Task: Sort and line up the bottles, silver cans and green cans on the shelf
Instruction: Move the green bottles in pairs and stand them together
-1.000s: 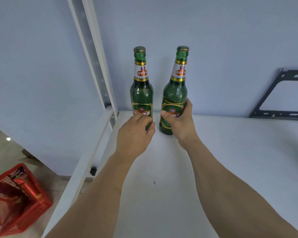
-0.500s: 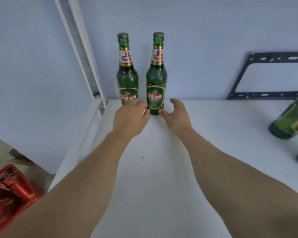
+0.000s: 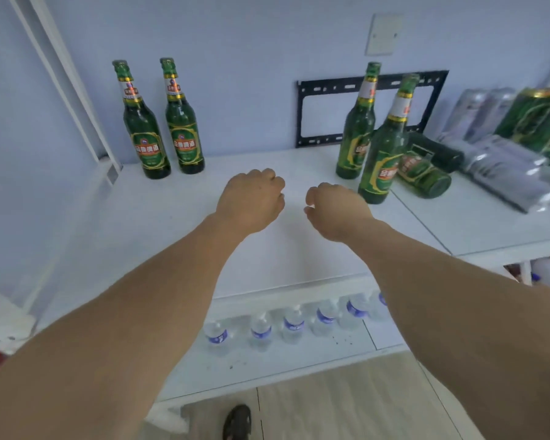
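Two green glass bottles (image 3: 142,128) (image 3: 182,122) stand upright side by side at the back left of the white shelf (image 3: 172,223). My left hand (image 3: 251,198) and my right hand (image 3: 334,208) hover over the shelf's middle with loosely curled fingers and hold nothing. To the right two more green bottles (image 3: 356,128) (image 3: 385,147) stand upright, and a third (image 3: 426,173) lies on its side behind them. Silver cans (image 3: 502,173) lie and stand at the far right, next to green cans (image 3: 537,119).
A black metal bracket (image 3: 331,87) hangs on the back wall. Several small water bottles (image 3: 292,325) stand in a row on the lower shelf. A white upright post (image 3: 64,77) rises at the shelf's left end. A shoe (image 3: 237,422) shows on the floor.
Both hands let go of the two left bottles and drew back toward the shelf's middle. The view swung right and down, bringing the right bottles, the cans and the lower shelf into sight.
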